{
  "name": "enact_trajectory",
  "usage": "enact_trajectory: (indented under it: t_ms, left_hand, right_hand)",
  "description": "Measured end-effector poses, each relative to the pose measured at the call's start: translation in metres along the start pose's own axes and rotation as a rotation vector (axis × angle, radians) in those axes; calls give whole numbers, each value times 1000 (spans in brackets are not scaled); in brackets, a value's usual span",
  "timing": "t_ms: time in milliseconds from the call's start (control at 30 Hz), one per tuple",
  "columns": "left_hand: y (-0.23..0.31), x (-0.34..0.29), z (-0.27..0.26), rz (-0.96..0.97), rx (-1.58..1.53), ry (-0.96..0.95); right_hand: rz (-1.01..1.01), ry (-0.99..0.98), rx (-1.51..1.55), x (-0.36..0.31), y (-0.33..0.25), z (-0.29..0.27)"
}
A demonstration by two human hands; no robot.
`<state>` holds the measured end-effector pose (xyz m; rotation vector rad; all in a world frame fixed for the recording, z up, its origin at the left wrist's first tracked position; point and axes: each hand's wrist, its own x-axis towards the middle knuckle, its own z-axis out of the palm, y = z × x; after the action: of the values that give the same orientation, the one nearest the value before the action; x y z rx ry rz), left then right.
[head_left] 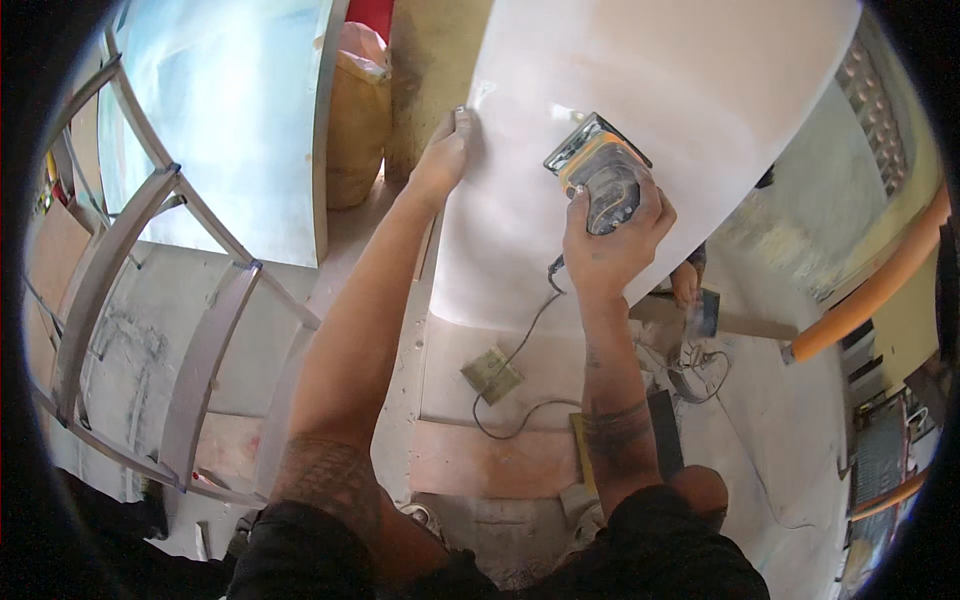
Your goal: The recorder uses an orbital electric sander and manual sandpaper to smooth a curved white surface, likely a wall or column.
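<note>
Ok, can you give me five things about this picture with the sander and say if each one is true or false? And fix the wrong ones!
1. The right hand grips the electric sander. True: the right hand is wrapped around the electric sander.
2. The left hand is holding the sander's cord. False: the left hand is at the left edge of the pale panel.
3. The sander has a power cord. True.
4. The curved metal frame with crosspieces stands on the person's right. False: the curved metal frame is on the left.
5. An orange tube shows on the right side. True.
</note>
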<state>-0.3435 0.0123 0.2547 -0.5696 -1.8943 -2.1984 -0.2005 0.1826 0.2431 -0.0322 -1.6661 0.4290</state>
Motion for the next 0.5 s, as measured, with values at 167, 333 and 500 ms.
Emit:
enact_trajectory:
  t_ms: [167, 333, 500]
  left_hand:
    - [-5, 10, -17, -134, -50, -66]
    - [-6, 2, -14, -75, -457, -86]
    - [-2, -3, -8, -195, -910, 365]
  right_hand:
    - [-212, -106, -80, 7, -31, 16]
    - [-280, -243, -148, 12, -77, 35]
    - [-396, -345, -169, 24, -116, 63]
